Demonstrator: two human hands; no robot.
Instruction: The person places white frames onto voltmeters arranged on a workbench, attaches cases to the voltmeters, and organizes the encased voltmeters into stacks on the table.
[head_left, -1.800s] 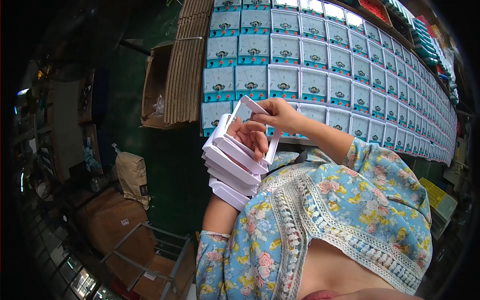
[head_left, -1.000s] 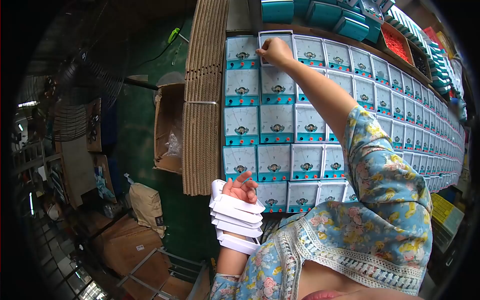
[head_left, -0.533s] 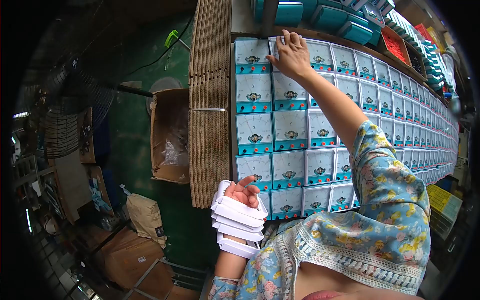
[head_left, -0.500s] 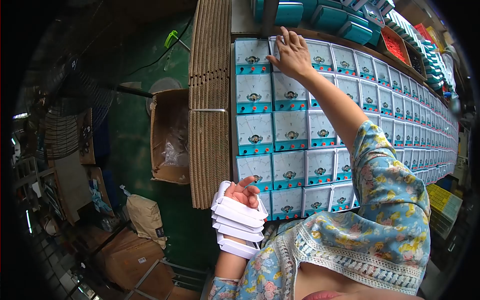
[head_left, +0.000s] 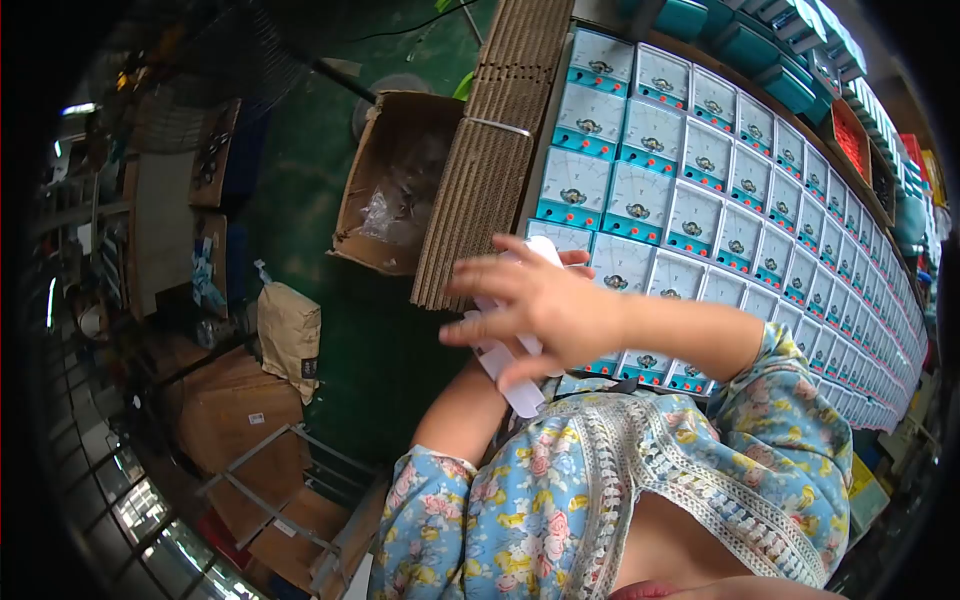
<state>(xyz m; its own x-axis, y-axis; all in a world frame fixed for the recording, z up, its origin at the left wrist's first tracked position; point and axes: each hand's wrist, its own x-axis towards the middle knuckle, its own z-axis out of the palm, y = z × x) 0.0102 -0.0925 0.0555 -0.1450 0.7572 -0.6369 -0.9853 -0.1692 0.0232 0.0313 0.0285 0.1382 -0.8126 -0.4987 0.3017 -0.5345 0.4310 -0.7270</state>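
Note:
Several white plastic frames (head_left: 522, 398) are looped around my left wrist and forearm. My right hand (head_left: 555, 312) lies across them, fingers spread and slightly blurred; whether it touches a frame is hard to see. Behind it, my left hand (head_left: 577, 259) is mostly hidden, with only a few extended fingers showing past the frames. Just beyond both hands stand rows of teal-and-white panel meters (head_left: 637, 200), each with a dial and red and black terminals. Many meters carry a pale rim around the face.
Flattened cardboard (head_left: 500, 150) is stacked along the meters' left side. An open carton (head_left: 365, 215) with clear plastic inside stands beyond it. A paper sack (head_left: 289, 335) is on the green floor. A box of red parts (head_left: 849, 137) sits at the far right.
My right hand has left the far row of meters and come back to the white frames on my left wrist. The view has shifted, with the meters now farther up and right.

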